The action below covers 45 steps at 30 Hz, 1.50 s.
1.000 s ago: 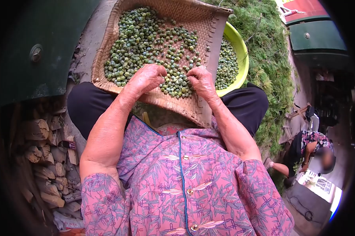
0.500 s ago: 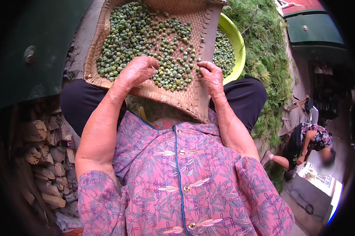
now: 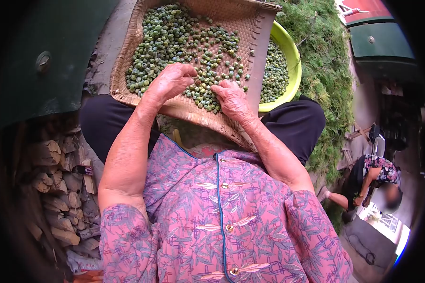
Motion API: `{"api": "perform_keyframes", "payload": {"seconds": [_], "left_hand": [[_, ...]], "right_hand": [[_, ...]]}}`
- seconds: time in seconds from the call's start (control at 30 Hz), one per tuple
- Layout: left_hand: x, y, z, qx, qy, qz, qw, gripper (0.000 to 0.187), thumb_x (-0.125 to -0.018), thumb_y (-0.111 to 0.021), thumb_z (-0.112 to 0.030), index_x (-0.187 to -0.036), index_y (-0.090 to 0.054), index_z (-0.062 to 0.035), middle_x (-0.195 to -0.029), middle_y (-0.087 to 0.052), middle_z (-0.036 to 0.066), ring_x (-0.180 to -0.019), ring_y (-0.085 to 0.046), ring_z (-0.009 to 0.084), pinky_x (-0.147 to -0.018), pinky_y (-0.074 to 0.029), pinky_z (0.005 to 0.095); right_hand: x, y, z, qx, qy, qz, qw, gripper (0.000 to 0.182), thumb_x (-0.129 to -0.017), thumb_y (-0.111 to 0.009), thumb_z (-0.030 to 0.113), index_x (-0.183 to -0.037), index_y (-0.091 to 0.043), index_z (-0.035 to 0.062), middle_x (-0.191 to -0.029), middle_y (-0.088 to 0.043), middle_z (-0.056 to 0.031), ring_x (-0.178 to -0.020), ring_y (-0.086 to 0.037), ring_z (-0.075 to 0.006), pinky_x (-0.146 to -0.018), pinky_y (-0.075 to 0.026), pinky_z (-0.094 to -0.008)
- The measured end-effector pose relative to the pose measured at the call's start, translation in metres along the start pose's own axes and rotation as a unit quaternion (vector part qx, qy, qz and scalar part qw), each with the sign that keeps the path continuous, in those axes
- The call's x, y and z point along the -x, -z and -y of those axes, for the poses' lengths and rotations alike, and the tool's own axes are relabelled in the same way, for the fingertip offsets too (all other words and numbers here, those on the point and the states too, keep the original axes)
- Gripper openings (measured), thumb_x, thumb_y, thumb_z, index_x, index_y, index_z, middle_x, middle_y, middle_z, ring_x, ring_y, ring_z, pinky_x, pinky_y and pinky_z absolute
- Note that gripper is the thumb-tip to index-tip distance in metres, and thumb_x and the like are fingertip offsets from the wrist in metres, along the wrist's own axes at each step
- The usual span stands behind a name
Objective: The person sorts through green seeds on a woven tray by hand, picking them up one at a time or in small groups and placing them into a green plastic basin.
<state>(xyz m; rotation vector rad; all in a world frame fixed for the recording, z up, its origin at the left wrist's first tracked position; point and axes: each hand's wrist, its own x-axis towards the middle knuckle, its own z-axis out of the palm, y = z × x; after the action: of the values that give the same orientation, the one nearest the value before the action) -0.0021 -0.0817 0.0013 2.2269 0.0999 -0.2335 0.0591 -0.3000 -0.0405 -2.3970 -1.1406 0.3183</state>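
Observation:
A woven tray [image 3: 120,70] rests across my lap, holding many small, round, knobbly green cones [image 3: 163,40]. My left hand [image 3: 173,80] is above the near part of the pile, fingers bent inward and close together; anything between the fingertips is hidden. Close by on the right, my right hand [image 3: 232,100] has its curled fingertips down at the edge of the cones. Whether it pinches one cannot be made out. A few loose cones lie near the tray's right side. Beyond that side stands a yellow-green basin [image 3: 295,63] with more cones in it.
Cut green branches [image 3: 323,56] are heaped to the right. Split firewood [image 3: 64,198] is stacked at lower left, beside a dark green panel [image 3: 42,61]. Another person [image 3: 377,177] bends over at the far right. My knees [image 3: 295,122] support the tray.
My right hand has moved left, from the tray's right edge to the cones near my left hand. My left hand stays over the pile. The whole view has shifted slightly.

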Motion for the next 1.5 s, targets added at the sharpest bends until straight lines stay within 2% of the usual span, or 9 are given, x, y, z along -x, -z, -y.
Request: {"api": "perform_keyframes", "payload": {"seconds": [0.1,0.23,0.53,0.73,0.9,1.2,1.23,1.33,1.5], "left_hand": [[0.000,0.006,-0.004,0.068,0.054,-0.011,0.996,0.024,-0.079,-0.057,-0.010,-0.101,-0.063,0.0009,-0.083,-0.064,0.009,-0.075,-0.059,0.0158,-0.069,-0.048,0.0296],[-0.001,0.013,0.002,0.098,0.047,-0.056,0.993,0.026,-0.080,-0.057,-0.008,-0.103,-0.062,0.0020,-0.080,-0.062,0.005,-0.071,-0.056,0.0115,-0.068,-0.048,0.0272],[0.007,0.035,-0.013,0.279,0.102,-0.143,0.944,0.024,-0.083,-0.058,-0.009,-0.106,-0.062,-0.0012,-0.088,-0.064,0.003,-0.074,-0.057,0.0087,-0.070,-0.048,0.0243],[0.003,0.036,-0.004,0.313,0.093,-0.187,0.927,0.023,-0.084,-0.058,-0.009,-0.106,-0.063,-0.0028,-0.089,-0.064,0.003,-0.072,-0.058,0.0084,-0.067,-0.047,0.0225],[0.004,0.041,-0.007,0.337,0.104,-0.209,0.912,0.024,-0.085,-0.057,-0.009,-0.107,-0.062,-0.0014,-0.091,-0.066,0.005,-0.075,-0.060,0.0090,-0.066,-0.047,0.0227],[0.003,0.044,-0.005,0.365,0.117,-0.228,0.895,0.024,-0.086,-0.055,-0.008,-0.108,-0.061,-0.0012,-0.093,-0.066,0.006,-0.076,-0.060,0.0093,-0.068,-0.048,0.0231],[0.002,0.043,-0.006,0.366,0.115,-0.227,0.895,0.024,-0.086,-0.055,-0.008,-0.108,-0.061,-0.0012,-0.093,-0.066,0.006,-0.076,-0.060,0.0093,-0.068,-0.048,0.0231],[0.004,0.044,-0.012,0.353,0.128,-0.226,0.899,0.024,-0.087,-0.054,-0.008,-0.109,-0.061,-0.0009,-0.093,-0.065,0.006,-0.076,-0.060,0.0095,-0.069,-0.048,0.0234],[0.001,0.041,-0.010,0.363,0.132,-0.222,0.895,0.025,-0.087,-0.053,-0.007,-0.109,-0.061,-0.0007,-0.093,-0.065,0.006,-0.076,-0.060,0.0098,-0.069,-0.048,0.0236]], "right_hand": [[0.006,0.004,0.001,0.013,0.007,0.038,0.999,0.025,-0.080,-0.057,0.006,-0.104,-0.062,0.0089,-0.092,-0.055,-0.0103,-0.090,-0.053,-0.0301,-0.078,-0.044,-0.0392],[0.014,0.012,-0.003,-0.056,0.015,0.072,0.996,0.029,-0.074,-0.055,-0.001,-0.101,-0.062,0.0072,-0.092,-0.055,-0.0123,-0.092,-0.054,-0.0298,-0.082,-0.044,-0.0371],[-0.028,0.025,-0.010,-0.045,-0.008,0.074,0.996,0.024,-0.074,-0.057,0.004,-0.096,-0.064,0.0081,-0.091,-0.055,-0.0119,-0.094,-0.054,-0.0309,-0.082,-0.044,-0.0394],[-0.068,-0.006,0.010,0.009,0.083,-0.025,0.996,0.022,-0.077,-0.057,0.002,-0.097,-0.064,0.0062,-0.094,-0.058,-0.0112,-0.092,-0.053,-0.0304,-0.081,-0.044,-0.0387],[-0.081,-0.034,0.033,0.109,0.188,-0.032,0.976,0.031,-0.076,-0.056,0.009,-0.107,-0.055,0.0059,-0.117,-0.052,-0.0121,-0.110,-0.047,-0.0320,-0.089,-0.041,-0.0417],[-0.044,-0.009,0.029,0.072,0.181,0.097,0.976,0.035,-0.079,-0.061,0.012,-0.112,-0.054,0.0043,-0.122,-0.051,-0.0119,-0.115,-0.045,-0.0316,-0.093,-0.040,-0.0403],[-0.041,-0.009,0.020,0.070,0.210,0.064,0.973,0.026,-0.074,-0.060,0.008,-0.100,-0.059,0.0045,-0.111,-0.056,-0.0094,-0.098,-0.052,-0.0292,-0.083,-0.044,-0.0388],[-0.035,-0.001,0.005,0.009,0.170,0.048,0.984,0.016,-0.076,-0.059,0.009,-0.092,-0.061,0.0060,-0.104,-0.059,-0.0088,-0.092,-0.054,-0.0288,-0.079,-0.044,-0.0395],[-0.067,0.007,-0.003,0.032,0.112,-0.049,0.992,0.020,-0.080,-0.058,0.011,-0.099,-0.062,0.0066,-0.103,-0.061,-0.0093,-0.098,-0.055,-0.0289,-0.083,-0.044,-0.0398]]}}
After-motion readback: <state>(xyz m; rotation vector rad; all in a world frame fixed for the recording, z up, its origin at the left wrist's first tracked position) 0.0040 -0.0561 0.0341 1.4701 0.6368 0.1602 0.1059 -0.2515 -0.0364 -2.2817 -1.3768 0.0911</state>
